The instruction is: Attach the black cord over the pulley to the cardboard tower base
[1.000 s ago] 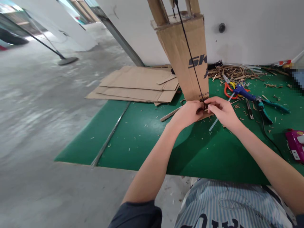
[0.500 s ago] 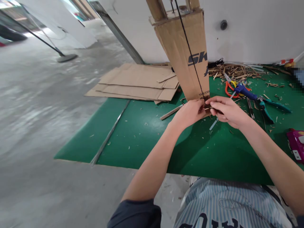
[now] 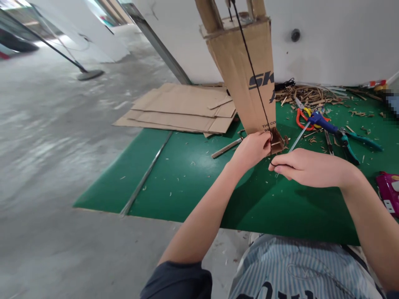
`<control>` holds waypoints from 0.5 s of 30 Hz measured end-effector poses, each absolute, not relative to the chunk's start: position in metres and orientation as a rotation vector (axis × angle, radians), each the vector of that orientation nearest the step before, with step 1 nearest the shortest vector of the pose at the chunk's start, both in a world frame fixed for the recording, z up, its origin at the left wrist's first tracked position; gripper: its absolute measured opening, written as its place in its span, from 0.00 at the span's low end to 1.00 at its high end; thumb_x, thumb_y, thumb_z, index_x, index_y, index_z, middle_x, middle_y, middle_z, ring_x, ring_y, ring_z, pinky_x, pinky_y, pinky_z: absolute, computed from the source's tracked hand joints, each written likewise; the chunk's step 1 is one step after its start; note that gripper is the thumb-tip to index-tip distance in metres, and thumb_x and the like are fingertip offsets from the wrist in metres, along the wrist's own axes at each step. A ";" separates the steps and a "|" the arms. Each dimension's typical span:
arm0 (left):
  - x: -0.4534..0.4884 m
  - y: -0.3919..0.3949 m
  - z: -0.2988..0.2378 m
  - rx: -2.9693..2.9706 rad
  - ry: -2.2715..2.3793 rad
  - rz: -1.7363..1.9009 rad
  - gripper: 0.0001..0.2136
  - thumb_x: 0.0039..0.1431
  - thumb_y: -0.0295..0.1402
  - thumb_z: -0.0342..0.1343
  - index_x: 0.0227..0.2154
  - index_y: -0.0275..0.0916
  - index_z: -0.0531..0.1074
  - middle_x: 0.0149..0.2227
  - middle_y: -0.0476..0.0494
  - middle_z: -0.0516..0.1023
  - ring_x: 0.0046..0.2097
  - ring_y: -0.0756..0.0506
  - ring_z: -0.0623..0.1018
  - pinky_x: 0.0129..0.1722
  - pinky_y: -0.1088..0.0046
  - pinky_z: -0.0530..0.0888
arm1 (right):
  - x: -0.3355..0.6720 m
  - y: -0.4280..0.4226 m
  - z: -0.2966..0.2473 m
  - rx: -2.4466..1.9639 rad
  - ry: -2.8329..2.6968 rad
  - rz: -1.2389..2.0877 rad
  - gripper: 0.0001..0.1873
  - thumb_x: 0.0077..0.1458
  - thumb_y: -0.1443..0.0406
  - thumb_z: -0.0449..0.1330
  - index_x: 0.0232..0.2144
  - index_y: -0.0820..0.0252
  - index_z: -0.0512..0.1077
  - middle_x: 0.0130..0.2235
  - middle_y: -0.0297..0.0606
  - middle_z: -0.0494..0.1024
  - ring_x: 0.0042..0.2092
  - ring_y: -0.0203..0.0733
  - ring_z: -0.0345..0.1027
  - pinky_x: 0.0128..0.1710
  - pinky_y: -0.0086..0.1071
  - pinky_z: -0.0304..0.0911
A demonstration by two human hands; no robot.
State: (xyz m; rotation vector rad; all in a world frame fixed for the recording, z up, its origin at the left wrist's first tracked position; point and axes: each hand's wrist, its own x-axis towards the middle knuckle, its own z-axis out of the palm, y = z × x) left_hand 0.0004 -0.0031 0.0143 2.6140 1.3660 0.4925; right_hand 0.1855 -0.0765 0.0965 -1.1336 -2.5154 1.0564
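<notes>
A tall tapered cardboard tower (image 3: 246,74) stands on the green mat (image 3: 187,178), with wooden sticks at its top. A black cord (image 3: 252,70) runs down its front face to the base. My left hand (image 3: 252,149) is closed against the tower's lower edge, pinching near the cord. My right hand (image 3: 304,168) is closed a little nearer to me, holding the cord's free end, which loops from the tower's base to my fingers.
Flat cardboard sheets (image 3: 181,108) lie at the mat's far left. Red-handled scissors (image 3: 302,116), a blue tool (image 3: 321,122), green pliers (image 3: 355,143), wood scraps (image 3: 311,95) and a pink object (image 3: 388,193) lie to the right. A wooden strip (image 3: 226,148) lies left of my hands.
My right hand has drawn back from the tower's base toward me and to the right, pulling the cord end with it. My left hand stays at the base.
</notes>
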 end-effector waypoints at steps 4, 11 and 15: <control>0.000 -0.004 0.013 2.587 1.354 0.518 0.08 0.62 0.25 0.48 0.38 0.36 0.73 0.36 0.41 0.79 0.37 0.44 0.77 0.37 0.69 0.70 | 0.198 -0.081 0.101 -1.425 -2.553 0.756 0.18 0.67 0.59 0.49 0.26 0.56 0.70 0.29 0.36 0.76 0.29 0.40 0.66 0.30 0.35 0.53; 0.004 -0.008 0.019 2.599 1.298 0.500 0.07 0.60 0.23 0.50 0.34 0.35 0.73 0.35 0.40 0.78 0.36 0.43 0.77 0.38 0.67 0.71 | 0.183 -0.068 0.064 -1.683 -2.335 0.069 0.14 0.64 0.58 0.56 0.45 0.61 0.74 0.43 0.48 0.78 0.43 0.51 0.71 0.33 0.37 0.60; 0.007 -0.008 0.017 2.594 1.291 0.493 0.05 0.56 0.22 0.55 0.35 0.34 0.73 0.36 0.39 0.77 0.38 0.42 0.77 0.38 0.66 0.71 | 0.168 -0.055 0.033 -1.664 -2.248 0.311 0.15 0.64 0.67 0.54 0.51 0.63 0.70 0.47 0.48 0.77 0.41 0.47 0.73 0.34 0.37 0.64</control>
